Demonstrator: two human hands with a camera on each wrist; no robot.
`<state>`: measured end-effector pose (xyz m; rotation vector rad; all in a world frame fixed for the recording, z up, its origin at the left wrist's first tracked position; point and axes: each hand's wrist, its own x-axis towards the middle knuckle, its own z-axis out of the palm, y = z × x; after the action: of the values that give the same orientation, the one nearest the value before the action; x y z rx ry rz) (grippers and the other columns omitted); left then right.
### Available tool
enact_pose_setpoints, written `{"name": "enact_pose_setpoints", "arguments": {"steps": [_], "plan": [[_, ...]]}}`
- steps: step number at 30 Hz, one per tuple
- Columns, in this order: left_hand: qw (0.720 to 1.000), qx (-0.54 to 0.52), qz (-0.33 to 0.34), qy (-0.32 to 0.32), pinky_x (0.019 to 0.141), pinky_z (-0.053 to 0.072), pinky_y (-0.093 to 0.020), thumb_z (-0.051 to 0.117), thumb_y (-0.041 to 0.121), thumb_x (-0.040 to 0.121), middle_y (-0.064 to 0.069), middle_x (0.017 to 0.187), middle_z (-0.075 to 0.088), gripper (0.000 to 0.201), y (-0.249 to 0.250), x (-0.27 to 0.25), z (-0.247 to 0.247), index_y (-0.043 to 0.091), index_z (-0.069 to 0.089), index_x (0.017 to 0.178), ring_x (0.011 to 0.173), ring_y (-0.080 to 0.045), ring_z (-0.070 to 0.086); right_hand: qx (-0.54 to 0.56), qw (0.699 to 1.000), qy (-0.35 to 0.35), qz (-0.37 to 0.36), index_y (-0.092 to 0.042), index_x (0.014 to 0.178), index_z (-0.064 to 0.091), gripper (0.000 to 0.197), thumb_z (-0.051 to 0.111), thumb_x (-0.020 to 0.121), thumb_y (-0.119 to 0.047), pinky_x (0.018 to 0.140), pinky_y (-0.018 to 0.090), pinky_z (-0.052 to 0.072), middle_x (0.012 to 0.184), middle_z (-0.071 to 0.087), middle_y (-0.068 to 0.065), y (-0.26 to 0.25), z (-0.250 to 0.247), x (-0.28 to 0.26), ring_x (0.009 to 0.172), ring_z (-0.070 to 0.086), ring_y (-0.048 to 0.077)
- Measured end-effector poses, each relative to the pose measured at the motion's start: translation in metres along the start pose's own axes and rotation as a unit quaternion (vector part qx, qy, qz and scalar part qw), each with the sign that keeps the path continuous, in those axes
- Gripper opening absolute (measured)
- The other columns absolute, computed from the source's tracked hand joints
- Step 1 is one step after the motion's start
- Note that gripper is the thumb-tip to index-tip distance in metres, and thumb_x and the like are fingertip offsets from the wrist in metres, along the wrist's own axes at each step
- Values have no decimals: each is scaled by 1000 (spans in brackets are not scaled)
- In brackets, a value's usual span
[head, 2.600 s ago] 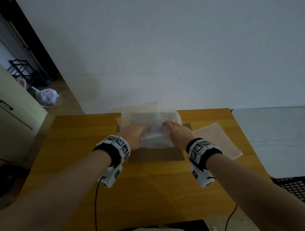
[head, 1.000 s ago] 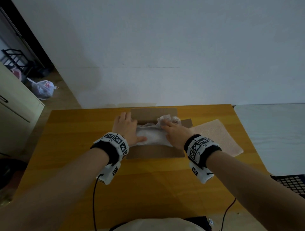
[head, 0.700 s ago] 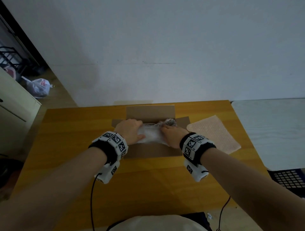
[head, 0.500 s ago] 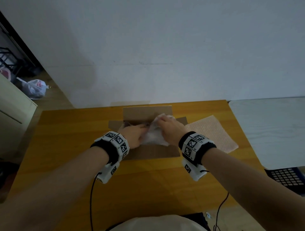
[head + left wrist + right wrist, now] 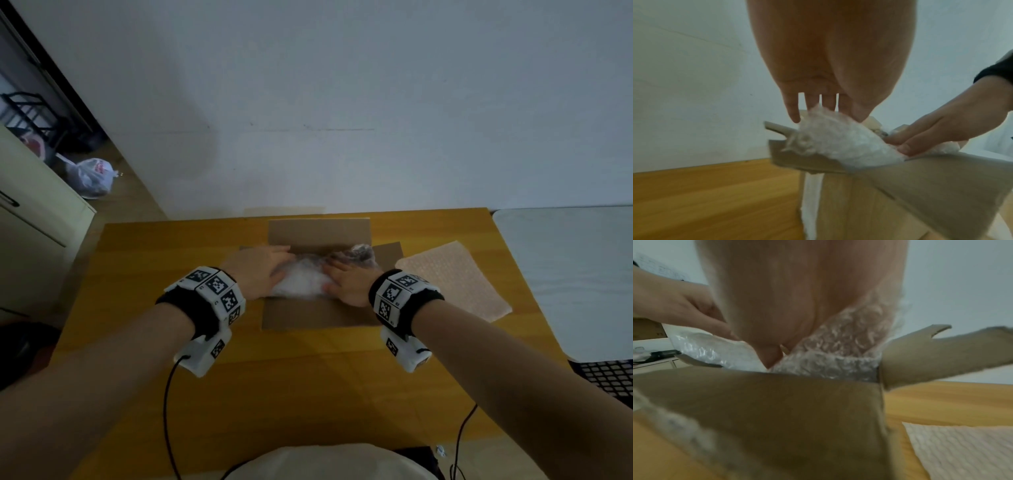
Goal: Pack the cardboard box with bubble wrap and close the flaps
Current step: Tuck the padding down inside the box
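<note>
An open cardboard box (image 5: 318, 233) stands at the far middle of the wooden table (image 5: 294, 383), flaps spread outward. A crumpled clear bubble wrap sheet (image 5: 301, 281) fills the box and bulges above its rim at the far right. My left hand (image 5: 263, 270) lies on the wrap's left side with fingers straight. My right hand (image 5: 346, 279) presses flat on its right side. In the left wrist view the straight fingers (image 5: 793, 112) touch the bubble wrap (image 5: 838, 139) above the box (image 5: 900, 186). The right wrist view shows the bubble wrap (image 5: 838, 345) under my palm, behind the near flap (image 5: 777, 402).
A second, flat bubble wrap sheet (image 5: 452, 277) lies on the table right of the box. A pale table (image 5: 565, 274) adjoins on the right, with a dark crate (image 5: 606, 377) below it. The white wall stands right behind the box. A cabinet (image 5: 30, 219) is at the left.
The bubble wrap sheet, earlier spread over the box, has been pushed down inside it. Since half a second ago both hands have flattened onto the wrap, the right one drawing back toward me.
</note>
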<state>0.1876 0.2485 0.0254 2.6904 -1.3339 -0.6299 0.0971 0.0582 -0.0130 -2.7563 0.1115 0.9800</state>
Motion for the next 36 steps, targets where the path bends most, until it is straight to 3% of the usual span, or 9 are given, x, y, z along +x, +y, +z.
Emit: {"name": "enact_pose_setpoints", "arguments": {"steps": [5, 10, 15, 18, 21, 25, 28, 31, 36], "plan": [[999, -19, -20, -22, 106, 35, -28, 45, 6, 92, 9, 156, 25, 56, -13, -19, -11, 24, 38, 145, 140, -17, 33, -2, 1000, -12, 3, -22, 152, 1, 62, 20, 99, -49, 119, 52, 6, 161, -6, 0, -1, 0, 3, 149, -3, 20], [999, 11, 1, -35, 88, 48, -28, 51, 13, 91, 7, 150, 39, 46, -11, -27, -12, 29, 52, 134, 110, -16, 58, -10, 1000, 5, 0, -21, 152, 3, 62, 22, 99, -47, 119, 52, 9, 161, -3, 1, 0, 4, 4, 149, -2, 20], [999, -27, -21, -3, 84, 46, -28, 38, 16, 100, -8, 127, 63, 38, 11, -16, -4, 23, 55, 133, 107, -23, 61, -2, 1000, 10, 1, -22, 152, 6, 61, 25, 99, -47, 119, 52, 10, 161, 0, 1, -1, 5, 2, 149, 2, 21], [998, -55, -42, -1, 82, 49, -37, 37, 15, 99, -16, 115, 66, 34, 28, 0, 2, 16, 50, 130, 100, -30, 62, -5, 1000, 17, 9, -22, 152, 7, 61, 27, 99, -46, 118, 53, 11, 161, 3, 1, -4, 4, -1, 149, 3, 22], [996, -66, -51, -5, 74, 48, -37, 36, 12, 99, -18, 108, 65, 30, 39, 12, 4, 13, 44, 128, 93, -33, 63, -20, 999, 32, -9, -21, 150, 16, 58, 33, 98, -40, 115, 53, 22, 158, 21, 5, -6, 0, -7, 145, 22, 26], [998, -7, -29, -61, 93, 48, -40, 50, 18, 94, -11, 127, 59, 40, 45, 28, 14, 25, 45, 133, 112, -31, 58, 17, 987, 153, -40, -15, 130, 51, 40, 40, 91, -13, 104, 41, 38, 138, 50, 8, -1, -8, -21, 125, 48, 27], [994, 16, -32, -101, 104, 41, -43, 45, 25, 97, -9, 143, 46, 46, 47, 34, 15, 30, 36, 141, 126, -32, 49, 23, 967, 252, -18, -14, 141, 38, 50, 44, 92, -12, 109, 37, 32, 153, 28, 6, 9, -8, -37, 138, 34, 27], [994, 39, -12, -98, 105, 40, -43, 40, 32, 98, -7, 144, 45, 44, 43, 35, 12, 37, 35, 142, 127, -31, 48, 17, 984, 174, 26, -8, 150, 15, 61, 41, 97, -22, 118, 37, 20, 160, 4, 11, 12, -1, -49, 148, 11, 27], [991, 71, 1, -117, 98, 45, -40, 40, 23, 98, -9, 132, 56, 40, 44, 35, 4, 30, 46, 137, 117, -29, 54, -5, 997, 61, 38, -3, 151, 4, 64, 25, 101, -37, 122, 35, 8, 160, 0, 16, 6, 5, -43, 149, 3, 25]]}}
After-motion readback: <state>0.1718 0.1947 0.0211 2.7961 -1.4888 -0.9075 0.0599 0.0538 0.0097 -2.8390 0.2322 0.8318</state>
